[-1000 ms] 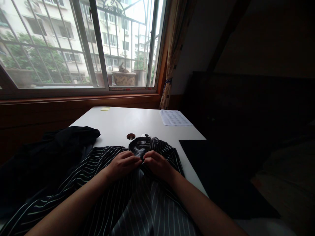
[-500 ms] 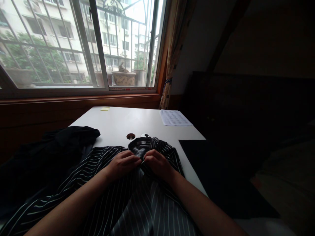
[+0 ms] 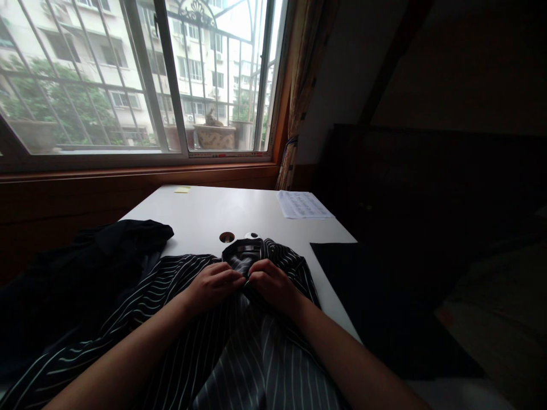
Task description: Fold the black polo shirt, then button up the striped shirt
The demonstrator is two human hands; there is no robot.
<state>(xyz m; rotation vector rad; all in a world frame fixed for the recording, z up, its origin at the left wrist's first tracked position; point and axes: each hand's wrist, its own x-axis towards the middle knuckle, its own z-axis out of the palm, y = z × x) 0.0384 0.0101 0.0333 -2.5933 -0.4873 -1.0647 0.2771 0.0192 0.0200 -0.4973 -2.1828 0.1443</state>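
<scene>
A black shirt with white stripes point(image 3: 188, 336) lies spread over the near part of the white table, its collar toward the window. Just below the neck opening, my left hand point(image 3: 219, 279) pinches the shirt's front edge. My right hand point(image 3: 271, 280) is closed on the opposite front edge, its fingertips almost meeting those of the left. Whatever small part sits between the fingertips is hidden. Inside the collar a label point(image 3: 246, 248) shows. The shirt's lighter inner side is visible between my forearms.
Dark bunched cloth point(image 3: 106, 256) lies at the left of the white table point(image 3: 205, 208). Sheets of printed paper point(image 3: 304, 205) and a yellow sticky note point(image 3: 182, 189) lie at the back. A round hole point(image 3: 227, 237) and a small white round object point(image 3: 253, 235) are beyond the collar. Dark cloth point(image 3: 384, 307) is at the right.
My right hand has shifted very slightly left at the shirt's front. Both hands keep their hold, and the shirt stays in place.
</scene>
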